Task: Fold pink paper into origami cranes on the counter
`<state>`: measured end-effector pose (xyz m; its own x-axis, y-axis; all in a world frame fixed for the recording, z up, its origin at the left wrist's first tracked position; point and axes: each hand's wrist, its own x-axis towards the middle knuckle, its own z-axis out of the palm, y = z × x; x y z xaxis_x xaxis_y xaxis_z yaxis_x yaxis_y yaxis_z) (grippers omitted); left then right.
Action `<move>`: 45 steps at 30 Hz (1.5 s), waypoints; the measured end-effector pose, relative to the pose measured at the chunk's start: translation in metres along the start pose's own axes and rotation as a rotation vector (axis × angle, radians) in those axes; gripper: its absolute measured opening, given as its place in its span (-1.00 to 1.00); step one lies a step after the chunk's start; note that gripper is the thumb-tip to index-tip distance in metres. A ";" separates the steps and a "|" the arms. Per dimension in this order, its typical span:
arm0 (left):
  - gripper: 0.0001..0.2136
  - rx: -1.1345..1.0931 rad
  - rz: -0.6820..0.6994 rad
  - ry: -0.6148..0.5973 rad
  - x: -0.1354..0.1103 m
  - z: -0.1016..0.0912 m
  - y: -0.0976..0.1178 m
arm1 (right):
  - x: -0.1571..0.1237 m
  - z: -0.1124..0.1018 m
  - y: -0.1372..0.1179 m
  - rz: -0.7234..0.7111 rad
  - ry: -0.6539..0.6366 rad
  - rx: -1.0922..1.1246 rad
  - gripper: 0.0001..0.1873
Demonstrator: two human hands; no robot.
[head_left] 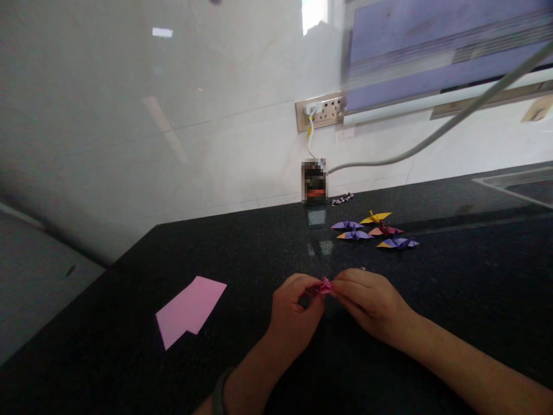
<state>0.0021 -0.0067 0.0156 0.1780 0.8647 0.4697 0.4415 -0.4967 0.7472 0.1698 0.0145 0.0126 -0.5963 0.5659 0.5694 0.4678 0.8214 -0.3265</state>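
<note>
A small piece of folded pink origami paper (325, 286) sits between my two hands, just above the black countertop. Thumb and fingers of my left hand (296, 308) pinch it from the left. From the right, my right hand (367, 302) grips its other side with the fingertips pressed together. The fingers partly hide the paper, so its full shape does not show. Beyond my hands stand several folded paper cranes: a yellow one (375, 218), a red one (386, 230) and purple ones (398, 244). Flat pink paper sheets (190, 311) lie to the left of my left hand.
The black countertop (242, 248) meets a pale tiled wall (216, 155). Against the wall stands a pixelated dark object (315, 181), with a black-and-white strand (343, 199) beside it. A grey cable (415, 153) runs up right. A wall socket (319, 111) holds a white plug.
</note>
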 end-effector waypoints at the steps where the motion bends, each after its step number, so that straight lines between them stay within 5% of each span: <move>1: -0.90 -0.005 0.014 0.007 0.000 0.000 -0.001 | 0.000 -0.001 0.001 -0.015 -0.001 -0.013 -0.81; 12: -0.86 0.029 0.198 0.080 -0.002 -0.002 -0.005 | -0.001 0.001 -0.003 0.074 0.079 -0.011 -0.71; 26: -0.85 0.060 0.169 0.057 -0.001 -0.002 -0.005 | 0.003 -0.002 -0.007 0.104 0.074 0.053 -0.91; 39: -0.87 0.087 0.137 -0.022 0.001 -0.004 -0.005 | 0.001 0.004 -0.004 0.093 0.143 0.097 -0.74; 45: -0.88 0.085 0.163 0.013 0.001 -0.003 -0.005 | 0.000 0.007 -0.004 0.204 0.168 0.120 -0.71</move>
<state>-0.0026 -0.0039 0.0140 0.2423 0.7722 0.5873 0.4810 -0.6213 0.6185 0.1633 0.0114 0.0089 -0.3764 0.7090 0.5963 0.4804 0.6997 -0.5287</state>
